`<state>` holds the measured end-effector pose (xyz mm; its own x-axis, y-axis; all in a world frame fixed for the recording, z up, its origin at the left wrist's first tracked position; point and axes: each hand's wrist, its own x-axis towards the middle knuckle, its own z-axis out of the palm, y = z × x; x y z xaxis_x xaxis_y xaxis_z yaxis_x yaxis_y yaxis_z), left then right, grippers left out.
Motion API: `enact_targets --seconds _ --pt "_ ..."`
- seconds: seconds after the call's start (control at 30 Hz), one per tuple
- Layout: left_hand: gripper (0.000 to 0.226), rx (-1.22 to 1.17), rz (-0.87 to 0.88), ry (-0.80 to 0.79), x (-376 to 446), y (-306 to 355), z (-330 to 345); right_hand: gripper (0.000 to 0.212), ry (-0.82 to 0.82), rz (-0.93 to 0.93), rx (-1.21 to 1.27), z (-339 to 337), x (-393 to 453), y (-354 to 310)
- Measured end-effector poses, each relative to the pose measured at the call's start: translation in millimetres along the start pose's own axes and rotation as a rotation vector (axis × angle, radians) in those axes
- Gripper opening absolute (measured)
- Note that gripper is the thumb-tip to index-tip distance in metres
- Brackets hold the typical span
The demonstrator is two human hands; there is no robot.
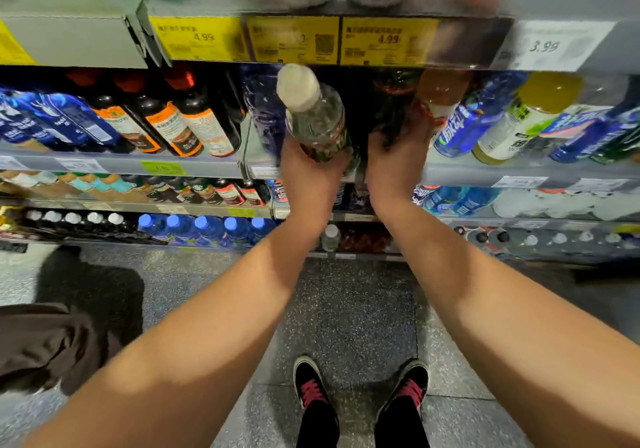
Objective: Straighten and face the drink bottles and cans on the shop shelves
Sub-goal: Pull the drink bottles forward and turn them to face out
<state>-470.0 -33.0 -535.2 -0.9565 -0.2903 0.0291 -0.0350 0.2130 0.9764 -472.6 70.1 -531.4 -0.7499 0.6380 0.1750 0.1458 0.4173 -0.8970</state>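
Seen from above mid-frame, the left hand (309, 167) grips a clear white-capped bottle (313, 116) tilted off the shelf edge (460, 173), while the right hand (398, 156) curls around a dark bottle (393, 108) behind it; both probably want setting upright, labels forward.

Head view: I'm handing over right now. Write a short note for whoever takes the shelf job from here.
Left hand grips a clear bottle with a cream cap, tilted, at the second shelf's front edge.
Right hand reaches into the dark gap beside it, fingers around a dark bottle; grip blurred.
Done: neighbouring rows stand in line.
Left: seat both bottles upright, labels forward.
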Motion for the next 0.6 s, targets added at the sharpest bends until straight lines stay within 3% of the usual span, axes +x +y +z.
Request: enact_targets --seconds 0.23,0.6 --pt "0.058 0.217 0.068 0.003 18 5 29 0.053 0.170 0.078 0.007 -22 16 10" --pt "0.062 0.277 0.047 -0.019 44 3 47 0.078 0.105 0.058 0.058 -30 37 24"
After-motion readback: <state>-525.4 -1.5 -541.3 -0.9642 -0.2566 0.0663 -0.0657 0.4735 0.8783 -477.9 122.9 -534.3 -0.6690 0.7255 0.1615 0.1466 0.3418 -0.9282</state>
